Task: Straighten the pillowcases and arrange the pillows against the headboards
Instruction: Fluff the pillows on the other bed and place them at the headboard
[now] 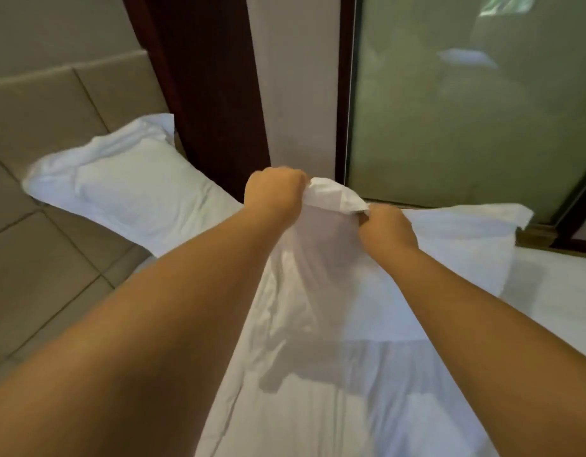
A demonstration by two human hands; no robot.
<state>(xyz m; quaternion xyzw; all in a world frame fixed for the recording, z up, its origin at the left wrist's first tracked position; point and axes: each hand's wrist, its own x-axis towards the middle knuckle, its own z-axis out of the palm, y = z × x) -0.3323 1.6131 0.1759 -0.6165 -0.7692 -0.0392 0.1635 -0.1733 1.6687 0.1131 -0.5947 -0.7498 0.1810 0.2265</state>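
Note:
A white pillow (318,291) in its pillowcase hangs in front of me, lifted by its top edge over the bed. My left hand (273,192) grips the left side of that bunched edge and my right hand (388,229) grips the right side. The case hangs down creased between my forearms. A second white pillow (126,189) leans against the padded beige headboard (54,103) at the left. Behind the held pillow lies another white pillow (463,245) on the right of the bed.
The white bed sheet (555,291) spreads below and to the right. A dark wooden post (212,94) and a pale wall strip stand behind the hands. A frosted glass panel (466,110) in a dark frame fills the upper right.

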